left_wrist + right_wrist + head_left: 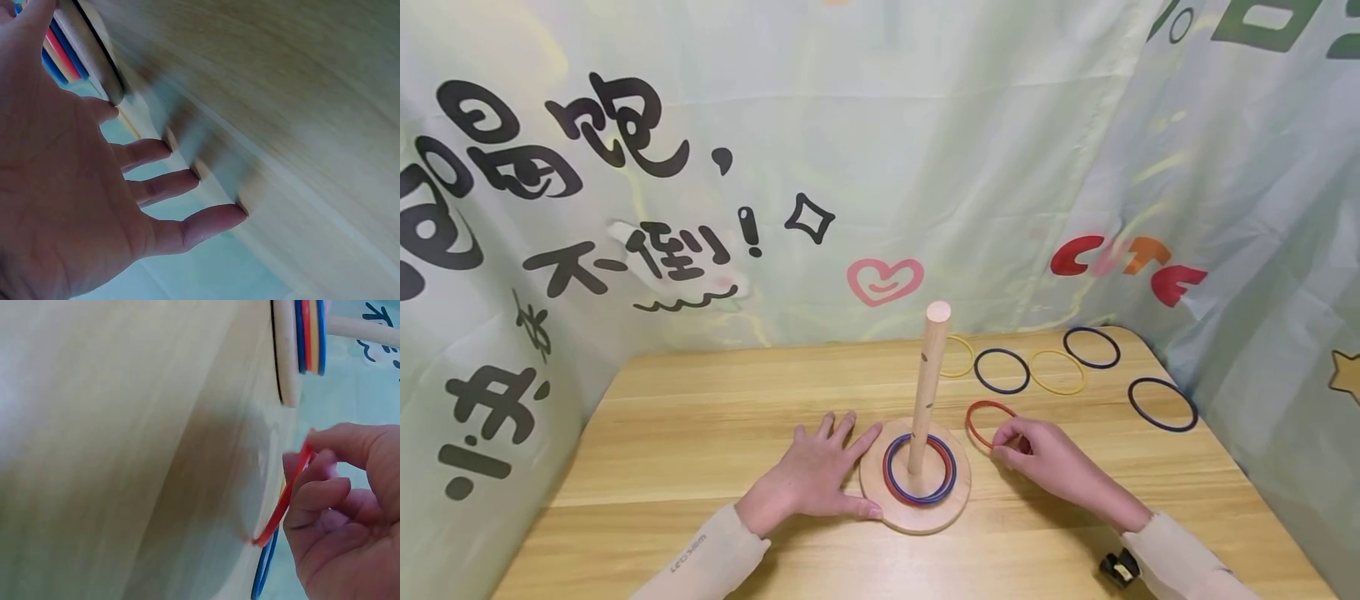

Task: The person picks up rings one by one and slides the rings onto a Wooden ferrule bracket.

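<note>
A round wooden base [880, 500] with an upright wooden peg [928, 383] stands near the table's front middle. A red and a blue ring [943, 490] lie stacked around the peg. My left hand [816, 475] lies flat on the table with spread fingers [187, 231], thumb against the base's left edge. My right hand [1045, 454] pinches the near edge of a red ring [981, 414], [284, 500] just right of the base, tilting it up off the table. The wooden base [286, 356] also shows in the right wrist view.
Several loose rings lie at the back right of the wooden table [700, 400]: two yellow [1057, 372] and three dark blue [1002, 371]. A printed cloth backdrop [850, 167] walls the table on three sides. A small black and yellow object [1116, 567] sits by my right sleeve.
</note>
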`<state>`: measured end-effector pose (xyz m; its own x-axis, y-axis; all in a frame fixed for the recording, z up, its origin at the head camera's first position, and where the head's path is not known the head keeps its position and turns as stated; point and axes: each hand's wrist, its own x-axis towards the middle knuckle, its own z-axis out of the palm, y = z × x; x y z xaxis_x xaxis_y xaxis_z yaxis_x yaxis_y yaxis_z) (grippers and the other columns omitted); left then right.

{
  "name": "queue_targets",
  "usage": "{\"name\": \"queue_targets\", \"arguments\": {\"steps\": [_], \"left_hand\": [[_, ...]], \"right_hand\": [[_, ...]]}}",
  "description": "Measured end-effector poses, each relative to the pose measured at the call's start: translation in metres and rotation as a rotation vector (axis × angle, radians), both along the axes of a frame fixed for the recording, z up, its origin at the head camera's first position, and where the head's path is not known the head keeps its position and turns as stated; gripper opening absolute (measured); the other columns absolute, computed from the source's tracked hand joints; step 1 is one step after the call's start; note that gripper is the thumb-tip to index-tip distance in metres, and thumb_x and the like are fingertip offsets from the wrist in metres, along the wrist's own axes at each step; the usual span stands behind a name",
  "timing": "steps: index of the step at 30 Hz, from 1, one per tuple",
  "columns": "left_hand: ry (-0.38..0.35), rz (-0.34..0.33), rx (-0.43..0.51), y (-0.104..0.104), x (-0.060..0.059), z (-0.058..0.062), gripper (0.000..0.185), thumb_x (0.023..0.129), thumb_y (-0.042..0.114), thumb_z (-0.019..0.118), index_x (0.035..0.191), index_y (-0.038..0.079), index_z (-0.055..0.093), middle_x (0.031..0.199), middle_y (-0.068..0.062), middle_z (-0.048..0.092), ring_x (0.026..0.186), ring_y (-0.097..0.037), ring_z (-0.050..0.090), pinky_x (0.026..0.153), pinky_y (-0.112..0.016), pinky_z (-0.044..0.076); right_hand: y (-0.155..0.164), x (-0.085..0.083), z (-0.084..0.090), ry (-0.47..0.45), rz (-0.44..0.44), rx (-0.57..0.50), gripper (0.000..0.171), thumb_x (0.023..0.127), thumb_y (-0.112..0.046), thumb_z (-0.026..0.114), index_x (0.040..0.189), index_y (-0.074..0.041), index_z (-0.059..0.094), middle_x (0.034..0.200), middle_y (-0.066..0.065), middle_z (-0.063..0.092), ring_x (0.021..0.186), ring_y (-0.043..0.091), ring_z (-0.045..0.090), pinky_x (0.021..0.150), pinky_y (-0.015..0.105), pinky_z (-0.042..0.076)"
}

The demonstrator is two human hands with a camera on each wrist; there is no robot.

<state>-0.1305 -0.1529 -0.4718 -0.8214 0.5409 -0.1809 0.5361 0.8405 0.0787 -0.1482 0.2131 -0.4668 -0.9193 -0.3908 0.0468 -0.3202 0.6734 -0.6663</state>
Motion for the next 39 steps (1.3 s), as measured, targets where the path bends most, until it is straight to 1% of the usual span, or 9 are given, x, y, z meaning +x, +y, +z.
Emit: {"name": "queue_targets", "arguments": {"steps": [3, 7, 14, 20, 23, 25, 30, 33, 39], "left_hand": [[-0.001, 0.0, -0.004, 0.0, 0.0, -0.001, 0.117, 0.074, 0.098, 0.042, 0.167, 0.03, 0.016, 0.167, -0.022, 0.025, 0.145, -0.054, 0.033, 0.095, -0.08, 0.038], [0.002, -0.002, -0.008, 0.0, 0.0, -0.001, 0.117, 0.074, 0.098, 0.042, 0.167, 0.031, 0.016, 0.166, -0.023, 0.026, 0.145, -0.054, 0.034, 0.094, -0.08, 0.038], [-0.013, -0.008, 0.012, 0.0, 0.0, 0.002, 0.117, 0.075, 0.095, 0.048, 0.166, 0.03, 0.018, 0.165, -0.025, 0.027, 0.143, -0.055, 0.035, 0.093, -0.08, 0.039], [0.003, -0.021, 0.011, -0.001, -0.002, -0.002, 0.119, 0.073, 0.097, 0.046, 0.166, 0.03, 0.017, 0.164, -0.025, 0.029, 0.142, -0.054, 0.037, 0.091, -0.08, 0.04], [0.01, -0.021, 0.007, -0.001, -0.003, -0.004, 0.12, 0.072, 0.098, 0.045, 0.166, 0.031, 0.017, 0.164, -0.025, 0.029, 0.142, -0.053, 0.037, 0.091, -0.079, 0.041], [0.008, -0.02, 0.012, -0.001, -0.003, -0.004, 0.12, 0.072, 0.098, 0.046, 0.166, 0.031, 0.018, 0.164, -0.025, 0.029, 0.142, -0.053, 0.037, 0.091, -0.079, 0.041], [-0.012, -0.016, 0.027, 0.001, -0.003, 0.0, 0.119, 0.072, 0.095, 0.052, 0.166, 0.03, 0.02, 0.162, -0.026, 0.031, 0.141, -0.056, 0.037, 0.091, -0.079, 0.041], [-0.02, -0.016, 0.024, 0.002, -0.004, 0.004, 0.119, 0.072, 0.095, 0.053, 0.166, 0.03, 0.021, 0.161, -0.026, 0.033, 0.141, -0.057, 0.038, 0.091, -0.079, 0.041], [-0.047, -0.006, 0.021, 0.004, -0.003, 0.011, 0.118, 0.072, 0.093, 0.056, 0.166, 0.03, 0.022, 0.161, -0.027, 0.033, 0.141, -0.058, 0.037, 0.093, -0.079, 0.041]], "right_hand": [[0.003, 0.007, 0.004, -0.003, -0.029, -0.014, 0.007, 0.094, -0.012, 0.075, 0.09, -0.015, 0.071, 0.073, -0.009, 0.06, 0.065, 0.005, 0.053, 0.06, 0.023, 0.046], [0.007, 0.017, 0.01, 0.038, -0.058, -0.036, 0.012, 0.09, -0.005, 0.075, 0.093, -0.016, 0.071, 0.075, -0.009, 0.063, 0.065, 0.004, 0.054, 0.058, 0.023, 0.047], [0.009, 0.036, 0.018, 0.226, -0.045, -0.079, 0.028, 0.081, 0.005, 0.076, 0.092, -0.021, 0.071, 0.071, -0.017, 0.056, 0.062, 0.0, 0.05, 0.053, 0.021, 0.044], [0.003, 0.051, 0.03, 0.31, -0.045, -0.095, 0.038, 0.079, 0.003, 0.08, 0.09, -0.031, 0.068, 0.062, -0.02, 0.044, 0.053, -0.004, 0.04, 0.045, 0.018, 0.036], [-0.001, 0.056, 0.037, 0.375, -0.026, -0.108, 0.041, 0.079, 0.003, 0.082, 0.09, -0.034, 0.067, 0.064, -0.022, 0.043, 0.053, -0.005, 0.038, 0.045, 0.015, 0.033], [-0.005, 0.059, 0.041, 0.423, 0.006, -0.116, 0.044, 0.08, 0.002, 0.083, 0.093, -0.036, 0.066, 0.067, -0.022, 0.044, 0.054, -0.006, 0.038, 0.047, 0.012, 0.033], [-0.014, 0.067, 0.055, 0.53, 0.098, -0.144, 0.044, 0.081, 0.002, 0.083, 0.102, -0.034, 0.068, 0.078, -0.022, 0.049, 0.06, -0.007, 0.04, 0.052, 0.007, 0.033], [-0.021, 0.071, 0.065, 0.532, 0.113, -0.187, 0.044, 0.082, 0.004, 0.081, 0.105, -0.031, 0.068, 0.079, -0.021, 0.05, 0.061, -0.006, 0.042, 0.053, 0.008, 0.035], [-0.034, 0.075, 0.093, 0.49, 0.081, -0.262, 0.039, 0.087, 0.007, 0.076, 0.106, -0.025, 0.069, 0.078, -0.017, 0.057, 0.064, -0.002, 0.051, 0.054, 0.012, 0.044]]}}
